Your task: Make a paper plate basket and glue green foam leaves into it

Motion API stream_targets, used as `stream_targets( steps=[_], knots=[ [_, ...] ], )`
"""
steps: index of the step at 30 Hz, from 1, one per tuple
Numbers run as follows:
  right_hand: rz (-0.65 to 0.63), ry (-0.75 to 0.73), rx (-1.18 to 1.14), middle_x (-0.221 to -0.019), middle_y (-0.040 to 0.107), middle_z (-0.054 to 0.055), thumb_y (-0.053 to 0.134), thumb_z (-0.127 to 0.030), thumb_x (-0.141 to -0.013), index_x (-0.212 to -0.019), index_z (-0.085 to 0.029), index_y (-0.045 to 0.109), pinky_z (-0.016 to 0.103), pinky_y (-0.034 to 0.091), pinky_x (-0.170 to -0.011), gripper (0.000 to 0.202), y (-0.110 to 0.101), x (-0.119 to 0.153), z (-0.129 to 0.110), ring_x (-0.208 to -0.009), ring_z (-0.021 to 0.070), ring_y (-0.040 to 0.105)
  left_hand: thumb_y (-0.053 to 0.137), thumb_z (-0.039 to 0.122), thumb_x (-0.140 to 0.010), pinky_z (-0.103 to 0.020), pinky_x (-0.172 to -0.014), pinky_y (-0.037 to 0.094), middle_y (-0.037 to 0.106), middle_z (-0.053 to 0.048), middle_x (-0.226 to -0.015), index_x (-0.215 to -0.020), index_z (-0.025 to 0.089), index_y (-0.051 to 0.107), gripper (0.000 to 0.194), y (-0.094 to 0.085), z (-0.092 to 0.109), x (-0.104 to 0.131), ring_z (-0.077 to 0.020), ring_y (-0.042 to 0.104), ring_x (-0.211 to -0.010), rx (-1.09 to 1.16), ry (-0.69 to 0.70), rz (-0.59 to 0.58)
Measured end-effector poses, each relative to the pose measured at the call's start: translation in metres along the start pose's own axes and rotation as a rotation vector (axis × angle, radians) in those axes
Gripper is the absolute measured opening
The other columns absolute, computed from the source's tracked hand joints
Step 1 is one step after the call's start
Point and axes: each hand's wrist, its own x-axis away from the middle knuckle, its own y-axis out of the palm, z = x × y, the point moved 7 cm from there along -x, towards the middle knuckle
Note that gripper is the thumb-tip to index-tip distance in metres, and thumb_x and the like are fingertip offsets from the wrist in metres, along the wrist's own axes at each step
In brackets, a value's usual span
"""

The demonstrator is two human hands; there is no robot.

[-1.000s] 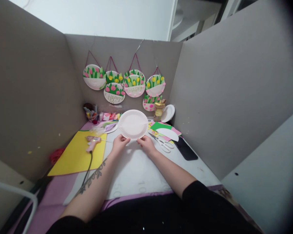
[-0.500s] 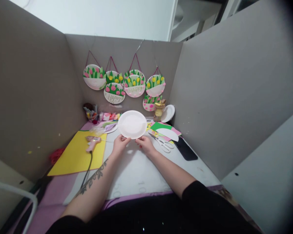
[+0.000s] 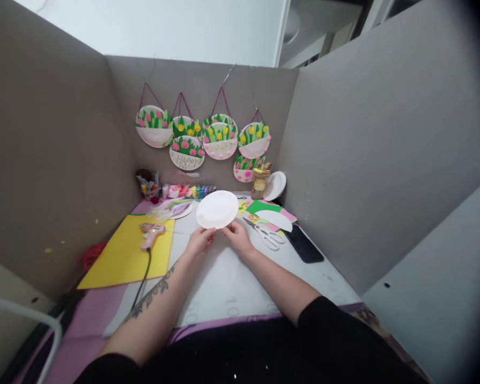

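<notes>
Two hands (image 3: 200,241) (image 3: 238,238) hold round plate (image 3: 217,209), far edge raised.

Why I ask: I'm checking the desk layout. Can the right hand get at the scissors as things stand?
Probably yes: the scissors lie beside the right hand with nothing on top of them, though it would likely have to release the white plate first.

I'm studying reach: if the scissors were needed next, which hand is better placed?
Probably the right hand: the white-handled scissors lie to its right, farther from the left hand. Both hold the paper plate.
</notes>
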Motion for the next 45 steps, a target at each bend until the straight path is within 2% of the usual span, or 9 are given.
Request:
stream_targets(
  steps=[6, 14, 21, 27, 31, 34, 40, 45],
  knots=[
    [-0.005, -0.006, 0.057, -0.069, 0.063, 0.0, 0.063, -0.034, -0.068, -0.071, -0.018, 0.059, 0.027, 0.043, -0.062, 0.017, 0.001, 0.0, 0.006, -0.064, 0.0151, 0.055, 0.079, 0.024, -0.048, -0.019, -0.047, 0.033, 0.053, 0.003, -0.055, -0.069, 0.014, 0.058, 0.032, 0.003, -0.006, 0.001, -0.0058, 0.045, -0.05, 0.105, -0.07, 0.002],
    [0.026, 0.038, 0.043, -0.068, 0.064, 0.001, 0.07, -0.039, -0.064, -0.072, -0.017, 0.06, 0.026, 0.043, -0.06, 0.026, 0.003, 0.0, 0.013, -0.063, 0.0152, 0.056, 0.077, 0.026, -0.049, -0.019, -0.046, 0.033, 0.054, 0.003, -0.057, -0.071, 0.015, 0.057, 0.032, 0.005, -0.01, 0.001, -0.0068, 0.047, -0.051, 0.093, -0.069, 0.0],
    [0.069, 0.034, 0.066, -0.061, 0.057, -0.002, 0.07, -0.038, -0.063, -0.064, -0.018, 0.056, 0.025, 0.039, -0.056, 0.024, 0.0, -0.001, 0.016, -0.058, 0.0129, 0.049, 0.076, 0.022, -0.049, -0.018, -0.046, 0.031, 0.052, 0.005, -0.056, -0.071, 0.014, 0.056, 0.03, 0.007, -0.011, 0.001, -0.0054, 0.044, -0.05, 0.104, -0.069, 0.02],
    [0.091, -0.007, 0.03, -0.056, 0.052, -0.003, 0.064, -0.041, -0.068, -0.061, -0.019, 0.053, 0.025, 0.037, -0.056, 0.026, -0.011, -0.002, 0.005, -0.054, 0.0114, 0.044, 0.072, 0.018, -0.051, -0.02, -0.047, 0.031, 0.051, 0.006, -0.053, -0.068, 0.014, 0.056, 0.023, 0.004, -0.01, 0.001, -0.0056, 0.043, -0.048, 0.094, -0.097, 0.044],
    [0.104, -0.003, -0.006, -0.056, 0.053, -0.003, 0.061, -0.041, -0.071, -0.064, -0.018, 0.055, 0.025, 0.037, -0.055, 0.025, -0.017, -0.005, 0.006, -0.053, 0.0114, 0.045, 0.073, 0.015, -0.052, -0.02, -0.049, 0.035, 0.054, 0.004, -0.055, -0.07, 0.014, 0.058, 0.023, 0.001, -0.012, 0.003, -0.0061, 0.046, -0.049, 0.113, -0.131, 0.076],
    [0.08, 0.003, -0.022, -0.056, 0.052, -0.003, 0.059, -0.042, -0.073, -0.065, -0.018, 0.054, 0.025, 0.037, -0.054, 0.025, -0.015, -0.005, 0.008, -0.053, 0.0115, 0.045, 0.074, 0.013, -0.053, -0.019, -0.049, 0.036, 0.054, 0.004, -0.054, -0.069, 0.014, 0.057, 0.023, 0.002, -0.015, 0.005, -0.0056, 0.046, -0.048, 0.164, -0.158, 0.072],
    [0.023, 0.016, -0.028, -0.069, 0.061, -0.001, 0.072, -0.037, -0.06, -0.076, -0.018, 0.058, 0.026, 0.042, -0.06, 0.029, 0.004, -0.001, 0.011, -0.064, 0.0149, 0.054, 0.076, 0.013, -0.051, -0.017, -0.044, 0.032, 0.051, 0.006, -0.051, -0.073, 0.013, 0.058, 0.028, 0.006, -0.016, 0.004, -0.0048, 0.043, -0.046, 0.194, -0.136, 0.04],
    [0.05, 0.02, -0.042, -0.066, 0.06, -0.001, 0.073, -0.036, -0.059, -0.073, -0.018, 0.058, 0.026, 0.042, -0.06, 0.027, 0.001, -0.004, 0.014, -0.063, 0.0146, 0.053, 0.074, 0.012, -0.052, -0.017, -0.041, 0.028, 0.05, 0.006, -0.05, -0.074, 0.013, 0.059, 0.027, 0.009, -0.011, 0.005, -0.0042, 0.04, -0.043, 0.174, -0.111, 0.036]
  ],
)
